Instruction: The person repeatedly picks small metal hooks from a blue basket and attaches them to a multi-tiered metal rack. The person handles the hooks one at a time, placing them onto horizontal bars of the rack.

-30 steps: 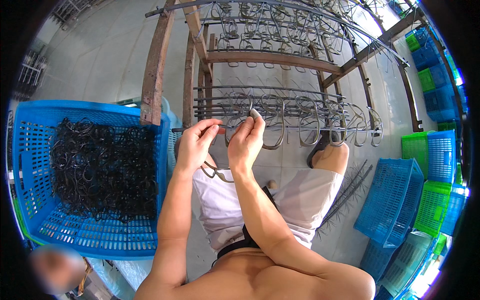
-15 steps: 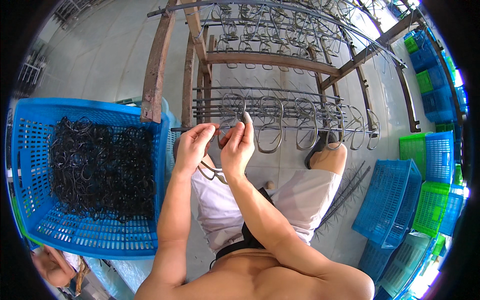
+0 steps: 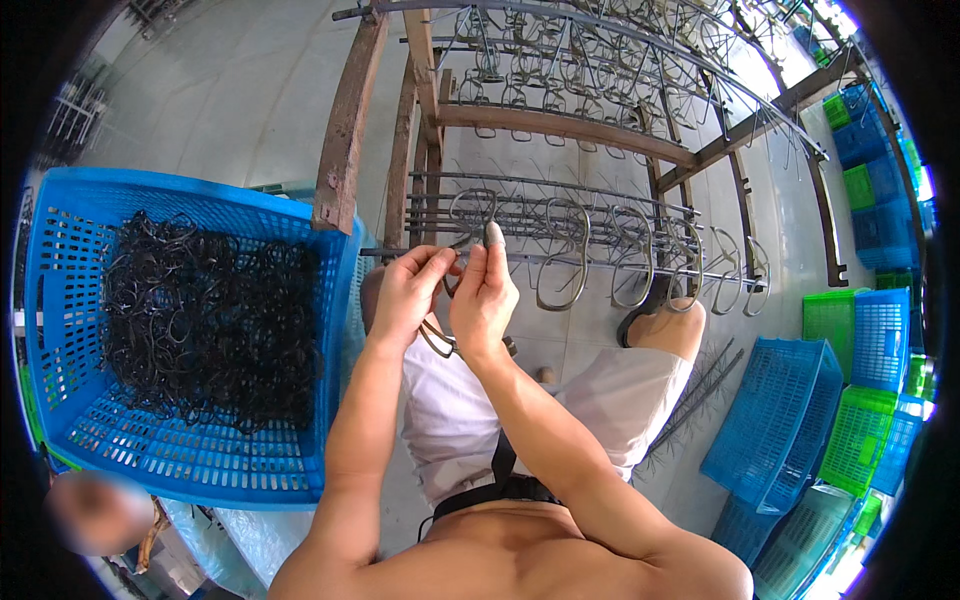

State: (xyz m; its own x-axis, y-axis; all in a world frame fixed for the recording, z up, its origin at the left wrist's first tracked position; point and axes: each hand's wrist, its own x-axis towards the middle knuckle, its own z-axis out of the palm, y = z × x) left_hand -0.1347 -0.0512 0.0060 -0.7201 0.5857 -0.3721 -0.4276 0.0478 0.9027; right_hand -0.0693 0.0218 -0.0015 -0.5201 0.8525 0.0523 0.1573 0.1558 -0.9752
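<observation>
My left hand [image 3: 408,297] pinches at the left end of a dark metal rod, with a brownish eyeglass frame [image 3: 438,340] showing below its fingers. Close beside it, my right hand [image 3: 482,305] is closed at the fingertips, and one finger wears a pale grey finger cover [image 3: 494,234]. An eyeglass frame front [image 3: 474,200] rises just behind my fingertips; its lower part is hidden by my hands. Farther right along the rod hang several similar eyeglass frames [image 3: 565,255], spaced apart.
A blue basket [image 3: 190,490] of tangled black eyeglass frames [image 3: 210,320] stands on the left. Ahead is a brown rack [image 3: 570,125] with rods of hanging frames. Blue baskets [image 3: 770,420] and green baskets [image 3: 860,435] are stacked at right. Part of another person [image 3: 100,510] shows at lower left.
My view has shifted slightly, so the rack and basket sit a little farther right. My hands stay close together at the rod's left end, the left hand's fingers a little nearer the right hand's.
</observation>
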